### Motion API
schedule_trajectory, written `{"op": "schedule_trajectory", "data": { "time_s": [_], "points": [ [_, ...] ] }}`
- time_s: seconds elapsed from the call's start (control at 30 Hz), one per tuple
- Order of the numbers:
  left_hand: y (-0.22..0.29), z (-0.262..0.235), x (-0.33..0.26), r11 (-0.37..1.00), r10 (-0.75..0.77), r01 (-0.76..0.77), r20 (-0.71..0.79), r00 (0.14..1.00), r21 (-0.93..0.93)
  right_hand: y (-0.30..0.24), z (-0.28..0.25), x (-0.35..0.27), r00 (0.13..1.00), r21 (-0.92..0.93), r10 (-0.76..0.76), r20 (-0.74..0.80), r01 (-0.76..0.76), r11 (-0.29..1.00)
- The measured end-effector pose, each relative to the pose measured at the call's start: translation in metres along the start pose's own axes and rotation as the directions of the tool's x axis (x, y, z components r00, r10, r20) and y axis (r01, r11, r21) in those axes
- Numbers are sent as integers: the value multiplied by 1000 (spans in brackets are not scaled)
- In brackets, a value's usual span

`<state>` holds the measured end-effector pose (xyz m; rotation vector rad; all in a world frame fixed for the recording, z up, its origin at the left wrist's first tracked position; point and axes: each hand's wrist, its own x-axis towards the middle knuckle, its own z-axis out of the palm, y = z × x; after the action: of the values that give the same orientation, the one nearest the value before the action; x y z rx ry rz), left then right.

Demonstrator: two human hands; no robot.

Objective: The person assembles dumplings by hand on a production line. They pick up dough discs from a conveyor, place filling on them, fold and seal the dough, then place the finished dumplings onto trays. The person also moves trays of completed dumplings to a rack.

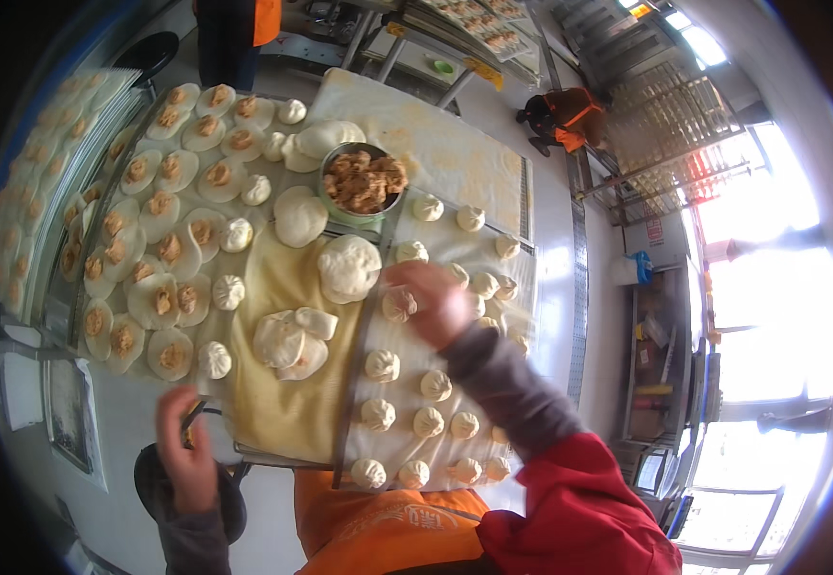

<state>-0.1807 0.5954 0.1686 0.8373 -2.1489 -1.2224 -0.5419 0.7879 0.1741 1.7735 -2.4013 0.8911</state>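
Observation:
My right hand (433,299) reaches over the steamer tray (349,402) and grips a pleated bun (399,305) just above the tray's cloth. Several finished buns (383,365) sit in rows on that tray. My left hand (186,450) hangs low at the table's front edge, fingers loosely curled, holding nothing that I can see. Between the hands lie stacked flat dough wrappers (287,340) and a bigger stack (347,266). A metal bowl of brown meat filling (364,180) stands beyond them.
Many wrappers topped with filling (162,251) cover the table's left, with a few closed buns (228,292) among them. Stacked trays of filled wrappers (28,220) line the far left. A person in orange (229,29) stands at the top, another (565,115) crouches right.

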Motion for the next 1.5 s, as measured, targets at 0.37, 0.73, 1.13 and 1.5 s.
{"op": "schedule_trajectory", "data": {
  "time_s": [0.37,0.73,1.13,1.5],
  "points": [
    [182,370,84,820,449,-570,564,693,47,247,-86,-175,982,-8,109,154,-109,994],
    [153,467,102,796,224,-527,662,715,300,317,-126,-168,926,-141,369,82,-356,924],
    [157,483,117,842,280,-514,681,676,163,393,-133,-185,556,370,711,431,-827,423],
    [155,485,127,858,249,-485,692,678,167,396,-109,-177,765,356,625,-152,-548,757]
  ]
}}
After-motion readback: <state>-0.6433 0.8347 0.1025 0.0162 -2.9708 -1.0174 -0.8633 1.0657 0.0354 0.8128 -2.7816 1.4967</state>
